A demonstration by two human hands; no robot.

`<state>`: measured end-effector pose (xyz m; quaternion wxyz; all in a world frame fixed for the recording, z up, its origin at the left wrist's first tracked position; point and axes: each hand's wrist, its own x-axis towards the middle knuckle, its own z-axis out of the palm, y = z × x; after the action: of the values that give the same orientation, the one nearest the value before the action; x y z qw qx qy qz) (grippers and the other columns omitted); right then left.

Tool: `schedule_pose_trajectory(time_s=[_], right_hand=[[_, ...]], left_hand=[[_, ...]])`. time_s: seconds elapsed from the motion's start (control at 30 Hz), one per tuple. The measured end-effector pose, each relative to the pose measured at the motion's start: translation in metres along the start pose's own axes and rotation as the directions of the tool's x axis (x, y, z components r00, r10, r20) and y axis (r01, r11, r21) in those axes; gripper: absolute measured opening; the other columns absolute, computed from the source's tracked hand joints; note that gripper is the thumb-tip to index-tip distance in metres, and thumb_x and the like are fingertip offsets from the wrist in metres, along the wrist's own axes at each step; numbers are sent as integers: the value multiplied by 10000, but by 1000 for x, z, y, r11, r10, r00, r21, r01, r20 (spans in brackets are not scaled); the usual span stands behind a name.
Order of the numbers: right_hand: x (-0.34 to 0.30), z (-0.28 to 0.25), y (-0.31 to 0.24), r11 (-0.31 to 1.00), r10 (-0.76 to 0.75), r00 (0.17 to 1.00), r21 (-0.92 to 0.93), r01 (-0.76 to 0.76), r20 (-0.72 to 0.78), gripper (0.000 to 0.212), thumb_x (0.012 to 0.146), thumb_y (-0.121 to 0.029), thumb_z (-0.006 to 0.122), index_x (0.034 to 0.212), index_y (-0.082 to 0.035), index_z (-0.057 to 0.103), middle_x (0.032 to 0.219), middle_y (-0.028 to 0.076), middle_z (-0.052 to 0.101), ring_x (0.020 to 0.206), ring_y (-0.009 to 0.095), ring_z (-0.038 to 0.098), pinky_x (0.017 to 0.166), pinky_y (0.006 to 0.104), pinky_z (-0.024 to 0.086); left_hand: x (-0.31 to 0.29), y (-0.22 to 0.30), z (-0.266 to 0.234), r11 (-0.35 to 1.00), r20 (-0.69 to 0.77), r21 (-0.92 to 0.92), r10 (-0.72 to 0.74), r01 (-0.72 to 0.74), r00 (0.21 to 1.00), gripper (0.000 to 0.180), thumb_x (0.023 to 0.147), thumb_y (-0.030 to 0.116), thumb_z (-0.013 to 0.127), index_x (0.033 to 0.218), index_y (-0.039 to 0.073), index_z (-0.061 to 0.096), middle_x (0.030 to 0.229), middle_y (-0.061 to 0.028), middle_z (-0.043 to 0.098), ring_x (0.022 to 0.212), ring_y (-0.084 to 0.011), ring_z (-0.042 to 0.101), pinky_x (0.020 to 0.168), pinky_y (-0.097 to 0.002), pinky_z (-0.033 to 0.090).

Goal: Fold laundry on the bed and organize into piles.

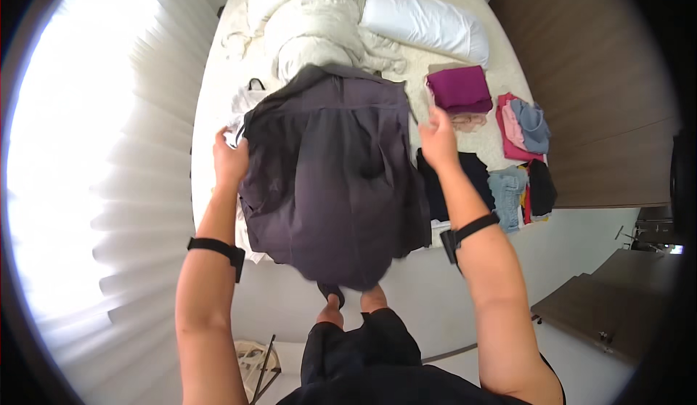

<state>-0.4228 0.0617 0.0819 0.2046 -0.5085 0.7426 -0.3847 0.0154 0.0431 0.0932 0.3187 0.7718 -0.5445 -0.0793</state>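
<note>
A dark grey shirt [334,165] lies spread in front of me, its lower edge hanging past the near edge of the bed. My left hand [231,159] is at the shirt's left side, fingers apart, over a white garment with black trim [247,100]. On the other side, my right hand [439,142] is raised beside the shirt's right edge, a finger stretched forward and slightly blurred. A narrow gap shows between most of that hand and the shirt. Just right of the shirt, partly under my right forearm, lies a black folded garment [472,176].
Beyond the shirt are a rumpled cream blanket [312,31] and a white pillow [425,23]. Folded purple cloth [461,89], pink and blue-grey clothes [524,125] and light denim [507,194] sit at the right. A sheer curtain [138,187] borders the left, a brown wardrobe [581,85] the right.
</note>
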Motion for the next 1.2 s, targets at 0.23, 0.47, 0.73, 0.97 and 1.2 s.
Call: schedule_pose_trajectory(time_s=[0.23,0.47,0.73,0.97,1.2], right_hand=[[-193,41,264,778,607,719,-69,-624,339,376,840,-216,706,1150,-14,638,1019,170,704,970,302,672,904,393,509],[-252,57,264,580,621,769,-570,-581,-152,464,829,-291,738,1194,-47,589,1138,158,609,1136,399,536,939,480,474],[-252,43,207,838,528,832,54,-543,173,385,923,-181,621,1269,-20,570,1189,224,637,1092,385,622,933,393,494],[-307,157,98,959,-36,580,-136,250,814,516,853,-106,594,1366,-120,538,1125,115,667,912,294,688,818,419,557],[-330,170,114,1000,21,607,-24,-3,794,451,869,-126,572,1320,-121,556,1239,122,578,1065,315,614,913,427,510]], left_hand=[[-200,-67,88,987,768,35,-125,155,628,450,811,140,686,1235,36,579,1223,-202,591,1168,-347,573,1003,-412,464],[-321,-136,114,967,834,244,-170,-73,525,546,807,172,686,1316,50,532,1353,-243,520,1260,-414,489,1057,-447,420],[-338,-130,148,911,911,248,-335,329,241,382,900,194,653,1242,35,594,1053,-106,701,900,-205,677,791,-316,523],[-239,-115,147,406,868,13,-459,914,191,296,999,285,570,1201,75,626,964,-37,681,805,-112,638,704,-266,537],[-157,-101,171,940,779,-137,-94,314,620,318,923,121,639,1218,13,587,936,-66,666,773,-161,628,712,-272,504]])
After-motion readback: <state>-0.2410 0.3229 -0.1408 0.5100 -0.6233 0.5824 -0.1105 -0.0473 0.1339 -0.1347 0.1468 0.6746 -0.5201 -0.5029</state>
